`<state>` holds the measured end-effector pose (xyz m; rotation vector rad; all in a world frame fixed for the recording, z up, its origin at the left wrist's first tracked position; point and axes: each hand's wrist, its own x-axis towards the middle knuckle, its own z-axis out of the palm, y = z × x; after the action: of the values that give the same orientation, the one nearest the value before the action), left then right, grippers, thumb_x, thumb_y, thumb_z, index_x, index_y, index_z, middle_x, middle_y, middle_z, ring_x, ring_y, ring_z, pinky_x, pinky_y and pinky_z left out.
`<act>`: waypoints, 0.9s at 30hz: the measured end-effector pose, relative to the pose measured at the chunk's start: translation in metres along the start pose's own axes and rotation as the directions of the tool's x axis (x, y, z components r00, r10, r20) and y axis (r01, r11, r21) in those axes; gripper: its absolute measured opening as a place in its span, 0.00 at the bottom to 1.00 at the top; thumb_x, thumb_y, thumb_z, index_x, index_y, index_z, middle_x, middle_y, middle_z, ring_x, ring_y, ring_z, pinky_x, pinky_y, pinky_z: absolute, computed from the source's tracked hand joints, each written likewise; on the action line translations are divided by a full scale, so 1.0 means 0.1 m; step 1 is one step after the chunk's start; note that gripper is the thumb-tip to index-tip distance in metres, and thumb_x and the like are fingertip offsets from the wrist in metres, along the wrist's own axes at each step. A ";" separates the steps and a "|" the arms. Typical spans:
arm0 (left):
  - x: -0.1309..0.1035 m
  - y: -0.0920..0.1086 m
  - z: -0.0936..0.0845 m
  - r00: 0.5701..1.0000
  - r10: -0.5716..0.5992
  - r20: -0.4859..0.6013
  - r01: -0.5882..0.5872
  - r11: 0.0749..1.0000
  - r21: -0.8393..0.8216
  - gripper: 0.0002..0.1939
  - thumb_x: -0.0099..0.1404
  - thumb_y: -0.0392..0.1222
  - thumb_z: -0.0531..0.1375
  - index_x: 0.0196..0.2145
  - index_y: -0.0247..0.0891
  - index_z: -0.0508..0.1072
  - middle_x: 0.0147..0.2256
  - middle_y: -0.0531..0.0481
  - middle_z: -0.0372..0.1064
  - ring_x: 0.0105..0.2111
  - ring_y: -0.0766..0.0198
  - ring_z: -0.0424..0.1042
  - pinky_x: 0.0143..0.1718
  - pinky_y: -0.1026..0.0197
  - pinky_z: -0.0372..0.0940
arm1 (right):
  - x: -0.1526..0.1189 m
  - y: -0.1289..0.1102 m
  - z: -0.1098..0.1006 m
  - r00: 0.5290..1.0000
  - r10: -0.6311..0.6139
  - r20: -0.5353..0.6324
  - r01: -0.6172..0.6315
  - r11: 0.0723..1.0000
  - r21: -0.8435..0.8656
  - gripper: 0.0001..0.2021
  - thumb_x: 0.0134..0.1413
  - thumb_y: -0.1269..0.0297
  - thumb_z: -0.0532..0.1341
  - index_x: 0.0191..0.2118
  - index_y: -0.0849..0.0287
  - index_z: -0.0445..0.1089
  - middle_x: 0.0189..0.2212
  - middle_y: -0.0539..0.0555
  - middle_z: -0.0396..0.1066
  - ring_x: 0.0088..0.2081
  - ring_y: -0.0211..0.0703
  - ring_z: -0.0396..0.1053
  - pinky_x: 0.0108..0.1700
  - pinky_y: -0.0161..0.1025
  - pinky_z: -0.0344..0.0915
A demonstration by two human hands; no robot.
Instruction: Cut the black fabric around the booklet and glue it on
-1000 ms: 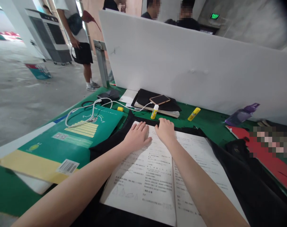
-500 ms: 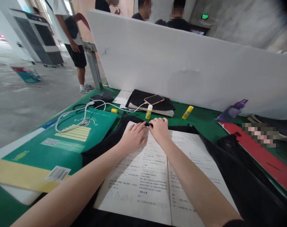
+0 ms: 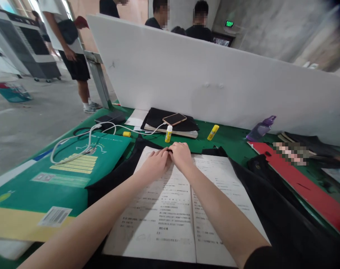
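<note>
An open printed book (image 3: 175, 209) lies on a spread of black cloth (image 3: 108, 186), which shows beyond its sides. At the book's upper edge, my left hand (image 3: 155, 162) rests over the left page, its fingers stretched toward a small dark fold of the cloth; its thumb is hidden. Curled and closed at that same fold is my right hand (image 3: 181, 154), gripping the cloth beside the left fingertips. Just past my hands stands a white-capped yellow glue stick (image 3: 168, 133). A second, yellow glue stick (image 3: 213, 132) is farther right.
Left of the cloth lies a green book (image 3: 83, 175) with a white cable (image 3: 58, 149) across it. A phone (image 3: 175, 119) sits on a black-covered book (image 3: 153, 117). Rightward are a purple bottle (image 3: 261, 129) and a red board (image 3: 301, 183). A white panel (image 3: 187, 74) rises behind; people stand beyond.
The whole view has shifted, so the scene sits farther left. My left fingers have drawn closer together beside the right hand, which stays at the book's upper edge.
</note>
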<state>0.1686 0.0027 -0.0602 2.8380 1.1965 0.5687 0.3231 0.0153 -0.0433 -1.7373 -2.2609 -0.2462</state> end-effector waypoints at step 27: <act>0.00 0.04 0.11 0.993 -0.071 -0.096 0.072 0.997 0.010 0.19 0.65 0.38 0.49 0.52 0.32 0.66 0.53 0.41 0.66 0.53 0.54 0.64 0.56 0.51 0.56 | -1.95 2.59 -0.97 0.676 0.669 0.310 -0.709 0.704 0.029 0.14 0.55 0.63 0.53 0.35 0.51 0.77 0.44 0.61 0.75 0.45 0.48 0.73 0.46 0.41 0.65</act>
<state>0.1749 0.0017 -0.0698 2.7945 1.3152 0.7033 0.6307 -0.1243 -0.0232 -2.5076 -1.5201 0.3439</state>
